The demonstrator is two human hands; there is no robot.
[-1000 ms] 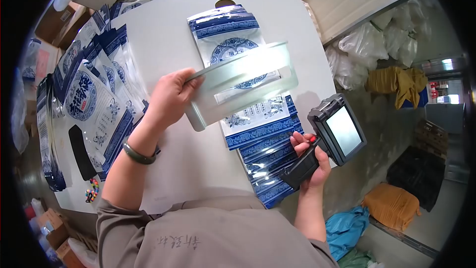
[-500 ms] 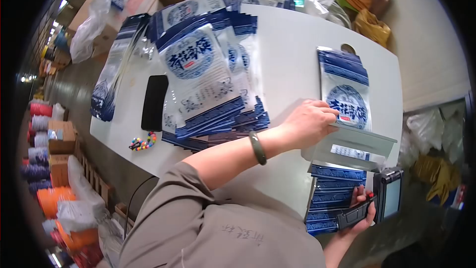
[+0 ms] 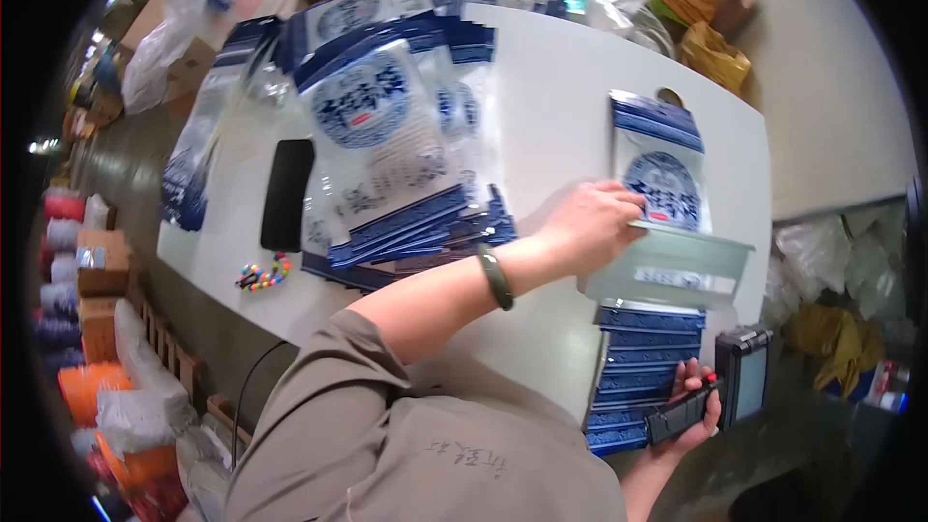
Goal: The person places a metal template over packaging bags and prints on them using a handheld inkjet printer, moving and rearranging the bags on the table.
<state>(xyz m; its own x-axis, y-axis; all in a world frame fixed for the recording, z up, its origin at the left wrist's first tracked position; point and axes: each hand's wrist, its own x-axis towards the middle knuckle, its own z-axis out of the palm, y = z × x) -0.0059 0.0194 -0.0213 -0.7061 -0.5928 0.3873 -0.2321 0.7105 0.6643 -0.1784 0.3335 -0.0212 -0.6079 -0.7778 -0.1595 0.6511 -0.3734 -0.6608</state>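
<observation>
My left hand [image 3: 594,229], with a dark bangle on the wrist, pinches the left end of a translucent plastic tray or frame [image 3: 667,264]. That piece lies across a blue-and-white printed bag [image 3: 660,159] on the right of the table. My right hand [image 3: 698,418] is wrapped round the handle of a black handheld device [image 3: 742,377] with a screen and a red button. It is beside a fanned row of blue bag edges [image 3: 643,353] below the plastic piece.
On the white table [image 3: 551,77], a pile of printed bags [image 3: 377,126] lies left of centre. Beside it are a black phone-like slab [image 3: 287,195] and colourful beads [image 3: 264,273]. Plastic sacks [image 3: 715,58] stand beyond the far edge; cartons [image 3: 103,261] are at left.
The view has swung left, bringing more of the left side into sight. The plastic piece, still in my left hand, has turned and is seen more edge-on. My right hand keeps the device.
</observation>
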